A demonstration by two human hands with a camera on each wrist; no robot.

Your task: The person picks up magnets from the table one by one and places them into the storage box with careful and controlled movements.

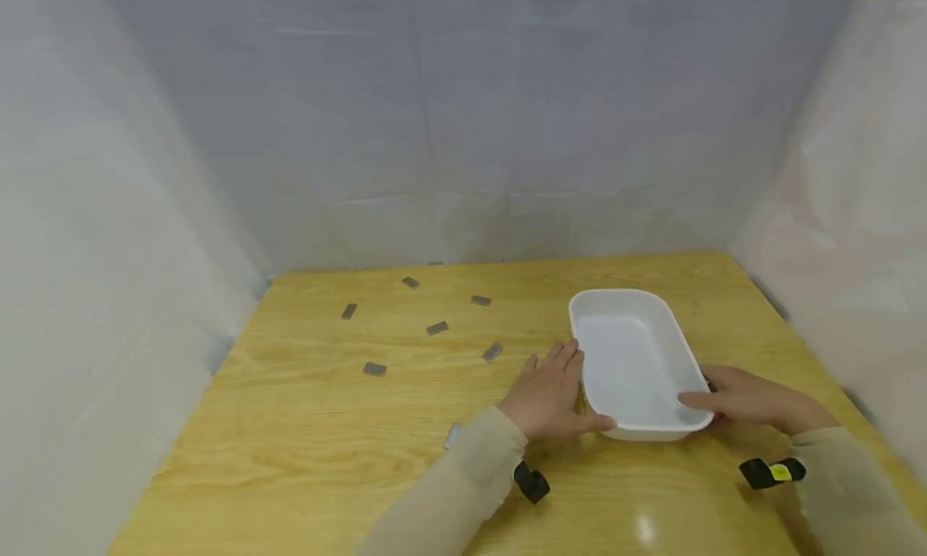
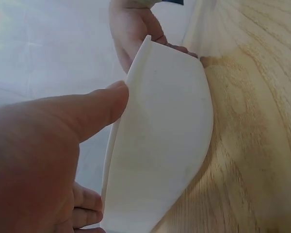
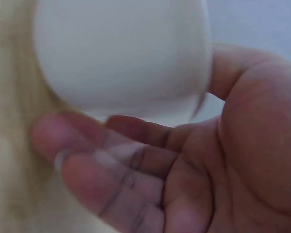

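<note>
White tray (image 1: 626,371) open from above; blocks low passage rightward; gaps between grey pieces (image 1: 437,328) on wooden table (image 1: 290,451).

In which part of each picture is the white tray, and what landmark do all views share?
Head: white tray, right of centre.
Left wrist: white tray, middle, reaching the bottom edge.
Right wrist: white tray, top, left of centre, blurred.
Shared landmark: right hand, at right in head view, top in left wrist, lower right in right wrist.

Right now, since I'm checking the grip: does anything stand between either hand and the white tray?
Nothing visible does: the left hand touches the white tray and the right hand grips it. The small gray pieces lie left of it.
</note>
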